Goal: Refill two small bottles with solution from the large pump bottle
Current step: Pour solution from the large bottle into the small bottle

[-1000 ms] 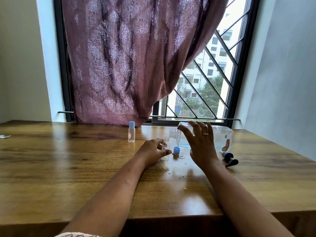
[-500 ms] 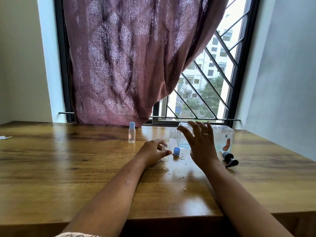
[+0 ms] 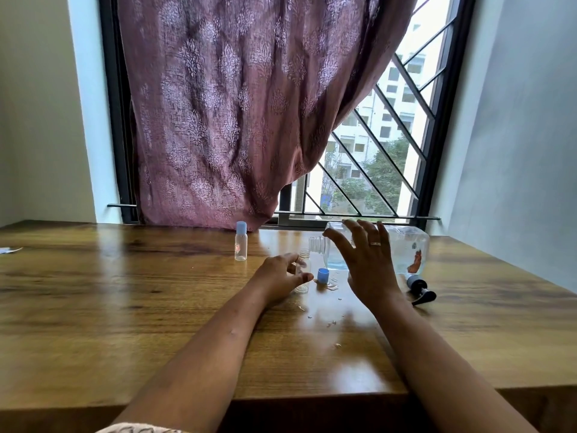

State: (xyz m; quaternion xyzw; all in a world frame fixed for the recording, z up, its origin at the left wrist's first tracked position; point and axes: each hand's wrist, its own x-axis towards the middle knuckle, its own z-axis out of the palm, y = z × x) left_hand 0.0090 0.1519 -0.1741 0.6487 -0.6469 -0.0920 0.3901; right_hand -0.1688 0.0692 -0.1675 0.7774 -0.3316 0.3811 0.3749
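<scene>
The large clear bottle (image 3: 402,251) lies on its side on the wooden table (image 3: 125,307), its open neck pointing left and a little blue liquid pooled inside. My right hand (image 3: 365,264) rests on its left half with fingers spread. An uncapped small clear bottle (image 3: 303,273) stands just below the neck, and my left hand (image 3: 278,279) grips it. Its blue cap (image 3: 323,275) lies beside it on the table. A second small bottle (image 3: 240,242) with a blue cap stands to the left, apart from both hands.
The black pump head (image 3: 420,290) lies on the table to the right of my right arm. Droplets (image 3: 331,323) are spilled on the wood in front of the bottles. A patterned curtain (image 3: 249,104) hangs over the barred window behind. A white scrap (image 3: 7,250) sits at the far left.
Almost nothing has changed; both hands and the tipped large bottle hold the same positions.
</scene>
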